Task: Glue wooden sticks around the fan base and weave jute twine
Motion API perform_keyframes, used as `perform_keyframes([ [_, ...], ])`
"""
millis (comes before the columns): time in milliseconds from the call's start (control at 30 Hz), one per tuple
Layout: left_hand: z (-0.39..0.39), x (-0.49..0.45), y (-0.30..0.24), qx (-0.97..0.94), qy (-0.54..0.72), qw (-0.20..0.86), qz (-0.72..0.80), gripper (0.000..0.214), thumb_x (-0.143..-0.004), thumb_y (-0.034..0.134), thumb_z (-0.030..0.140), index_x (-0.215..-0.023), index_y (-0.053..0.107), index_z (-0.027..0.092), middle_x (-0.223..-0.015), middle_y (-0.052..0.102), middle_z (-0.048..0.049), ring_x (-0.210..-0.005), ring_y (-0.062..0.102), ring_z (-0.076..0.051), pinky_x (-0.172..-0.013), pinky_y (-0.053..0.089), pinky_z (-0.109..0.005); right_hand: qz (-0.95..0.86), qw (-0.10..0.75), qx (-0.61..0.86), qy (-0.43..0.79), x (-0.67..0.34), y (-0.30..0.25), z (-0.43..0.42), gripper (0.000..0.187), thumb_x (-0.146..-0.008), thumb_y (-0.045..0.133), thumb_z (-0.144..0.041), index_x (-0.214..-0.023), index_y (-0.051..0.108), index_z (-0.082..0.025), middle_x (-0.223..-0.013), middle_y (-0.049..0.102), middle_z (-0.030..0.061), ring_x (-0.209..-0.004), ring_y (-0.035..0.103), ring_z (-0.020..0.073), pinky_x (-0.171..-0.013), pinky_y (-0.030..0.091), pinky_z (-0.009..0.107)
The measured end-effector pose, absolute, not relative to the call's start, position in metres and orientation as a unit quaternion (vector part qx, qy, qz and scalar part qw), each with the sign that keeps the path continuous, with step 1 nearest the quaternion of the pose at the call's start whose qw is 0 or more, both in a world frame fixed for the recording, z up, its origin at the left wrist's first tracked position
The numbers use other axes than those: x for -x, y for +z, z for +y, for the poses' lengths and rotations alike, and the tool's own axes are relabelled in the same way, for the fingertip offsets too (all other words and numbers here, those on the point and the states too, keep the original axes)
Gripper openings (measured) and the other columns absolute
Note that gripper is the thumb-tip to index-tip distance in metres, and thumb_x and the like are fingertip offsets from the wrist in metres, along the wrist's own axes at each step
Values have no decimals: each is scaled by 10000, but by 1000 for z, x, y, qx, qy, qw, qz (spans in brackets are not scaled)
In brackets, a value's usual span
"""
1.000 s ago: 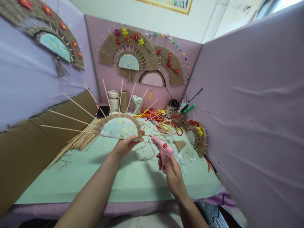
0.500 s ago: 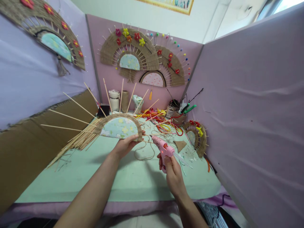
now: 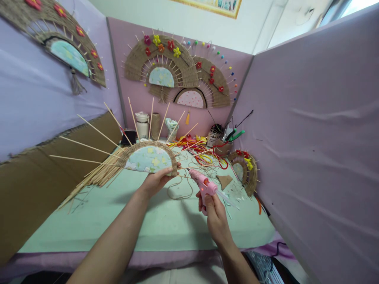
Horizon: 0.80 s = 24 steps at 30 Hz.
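My left hand (image 3: 158,180) grips the lower right corner of a half-round fan (image 3: 148,158), with a pale blue flowered cloth middle and a twine-wound rim. Thin wooden sticks spread outward from that rim. My right hand (image 3: 213,211) is wrapped around the handle of a pink glue gun (image 3: 204,185), a clear glue stick poking out of its back. The gun's dark nozzle points left, close to the sticks beside the fan's right end; whether it touches them I cannot tell. A loop of twine (image 3: 180,197) hangs or lies below that corner.
A bundle of sticks (image 3: 97,173) lies at left by a cardboard panel (image 3: 59,177). Red and yellow pipe cleaners (image 3: 204,156) are heaped behind the fan. Tool pots (image 3: 222,148), a twine roll (image 3: 155,125) and a white jar (image 3: 142,125) stand at the back. A small decorated fan (image 3: 247,173) leans right.
Almost nothing differs. The fan's left sticks have shifted very slightly left; both hands keep their hold and the glue gun stays in place.
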<state>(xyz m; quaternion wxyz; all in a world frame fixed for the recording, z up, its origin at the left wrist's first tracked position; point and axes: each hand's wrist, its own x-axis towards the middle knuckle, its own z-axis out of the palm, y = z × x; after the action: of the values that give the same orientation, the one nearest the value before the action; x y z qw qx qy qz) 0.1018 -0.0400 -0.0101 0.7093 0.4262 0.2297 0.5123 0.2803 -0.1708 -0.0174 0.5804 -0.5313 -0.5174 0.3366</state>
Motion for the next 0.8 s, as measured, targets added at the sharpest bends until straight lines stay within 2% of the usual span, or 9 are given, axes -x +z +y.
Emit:
perform_keyframes([
  [333, -40, -102, -10, -419, 514, 711, 233, 481, -717, 714, 193, -1193, 655, 159, -1046, 724, -95, -978, 642, -227, -825, 502, -325, -525, 576, 532, 333, -280, -22, -167, 430, -921, 391, -556, -854, 592, -181, -653, 516, 6, -583, 447, 139, -546, 384, 275],
  [567, -38, -102, -10, -405, 520, 717, 228, 473, -728, 692, 160, -1198, 645, 150, -1046, 723, -94, -942, 660, -221, -817, 513, -319, -525, 567, 549, 319, -292, -21, -169, 483, -899, 400, -602, -862, 606, -166, -675, 547, 24, -596, 483, 146, -545, 400, 272],
  [700, -36, -100, -8, -377, 523, 732, 220, 440, -752, 647, 148, -1191, 633, 124, -1012, 723, -104, -933, 672, -225, -808, 532, -311, -509, 564, 607, 233, -328, -20, -165, 508, -898, 381, -606, -918, 613, -155, -748, 595, 58, -630, 523, 169, -576, 429, 295],
  [800, -36, -98, -4, -364, 519, 743, 216, 443, -772, 616, 143, -1215, 608, 121, -1008, 720, -104, -904, 684, -211, -772, 545, -276, -530, 535, 650, 100, -367, -27, -151, 445, -922, 372, -520, -1017, 609, -155, -910, 632, 108, -811, 572, 220, -732, 459, 348],
])
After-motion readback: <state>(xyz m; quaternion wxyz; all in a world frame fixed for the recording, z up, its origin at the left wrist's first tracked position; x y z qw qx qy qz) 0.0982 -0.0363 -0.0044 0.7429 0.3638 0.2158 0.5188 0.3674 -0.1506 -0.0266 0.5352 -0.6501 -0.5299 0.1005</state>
